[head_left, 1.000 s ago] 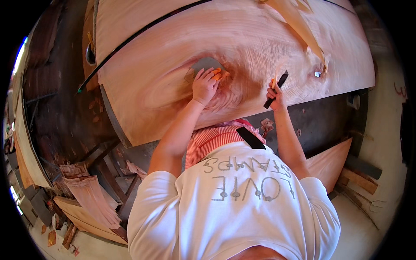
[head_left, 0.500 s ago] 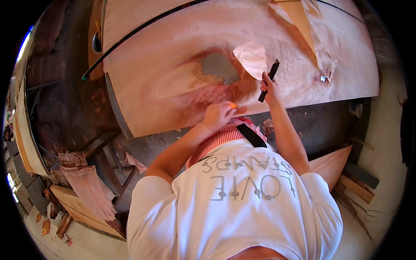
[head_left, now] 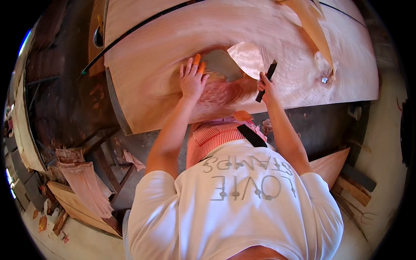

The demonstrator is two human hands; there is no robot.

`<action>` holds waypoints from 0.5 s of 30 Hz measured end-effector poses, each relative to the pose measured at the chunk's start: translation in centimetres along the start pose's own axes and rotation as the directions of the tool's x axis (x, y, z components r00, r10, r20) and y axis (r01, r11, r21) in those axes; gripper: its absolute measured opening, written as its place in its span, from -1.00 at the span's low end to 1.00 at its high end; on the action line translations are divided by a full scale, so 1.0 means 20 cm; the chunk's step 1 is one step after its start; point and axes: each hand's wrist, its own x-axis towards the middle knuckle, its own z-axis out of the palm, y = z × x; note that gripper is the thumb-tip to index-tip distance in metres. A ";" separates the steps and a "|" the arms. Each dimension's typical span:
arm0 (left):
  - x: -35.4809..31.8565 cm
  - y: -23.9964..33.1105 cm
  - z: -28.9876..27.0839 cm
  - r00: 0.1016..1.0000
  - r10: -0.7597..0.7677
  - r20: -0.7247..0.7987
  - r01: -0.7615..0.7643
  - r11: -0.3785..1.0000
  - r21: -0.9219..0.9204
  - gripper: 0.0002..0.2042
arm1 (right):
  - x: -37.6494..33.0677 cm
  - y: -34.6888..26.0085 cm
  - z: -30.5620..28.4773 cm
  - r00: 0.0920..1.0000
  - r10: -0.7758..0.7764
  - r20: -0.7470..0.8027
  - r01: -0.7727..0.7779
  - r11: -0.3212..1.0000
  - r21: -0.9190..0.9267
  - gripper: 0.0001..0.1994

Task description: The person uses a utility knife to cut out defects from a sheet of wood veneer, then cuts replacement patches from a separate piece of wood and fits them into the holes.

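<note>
A large sheet of pinkish wood veneer (head_left: 147, 93) spreads in front of me, with an irregular grey opening (head_left: 216, 61) near its middle. My left hand (head_left: 193, 83) rests flat at the left of this opening, fingers spread and holding nothing. Orange covers (head_left: 197, 60) sit on two of its fingers. In my right hand (head_left: 268, 89) is a black flat blade (head_left: 271, 70) with a slanted tip, gripped across the fingers. A rounded veneer piece (head_left: 247, 60) reaches from that hand over the opening's right side; its held edge is partly hidden. Below lies a reddish scrap (head_left: 242, 115) at the sheet's front edge.
A long thin dark strip (head_left: 143, 29) crosses the sheet's far left. A curled veneer strip (head_left: 318, 32) lies at the far right, near a small shiny spot (head_left: 324, 80). Torn veneer sheets (head_left: 84, 180) hang at the lower left. Boards (head_left: 353, 188) lie at the lower right.
My left hand has moved from the sheet's front edge forward and left, and its fingers have spread. The rounded veneer piece has shifted slightly left over the opening. The curled strip has moved.
</note>
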 end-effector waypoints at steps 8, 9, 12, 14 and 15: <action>0.08 -0.30 -0.09 0.859 -0.336 -0.387 0.294 0.942 -0.163 -0.75 | -0.03 0.06 0.10 0.997 -0.018 0.077 0.031 0.985 -0.168 -0.91; 0.07 -0.39 -0.12 0.757 -0.526 -0.388 0.488 0.850 -0.200 -0.70 | -0.02 0.09 0.11 0.998 -0.030 0.048 0.039 0.978 -0.206 -0.91; 0.12 -0.38 -0.28 0.788 -0.312 -0.531 0.447 0.883 0.144 -0.57 | 0.04 0.14 0.13 0.983 -0.169 -0.067 0.111 0.849 -0.517 -0.85; 0.06 -0.30 -0.30 0.923 -0.270 -0.273 0.328 0.924 0.196 -0.50 | 0.04 0.20 0.19 0.926 -0.375 -0.033 0.193 0.548 -0.814 -0.76; 0.03 -0.25 -0.28 0.961 -0.241 -0.133 0.265 0.942 0.204 -0.46 | 0.04 0.22 0.22 0.924 -0.381 -0.026 0.195 0.528 -0.826 -0.75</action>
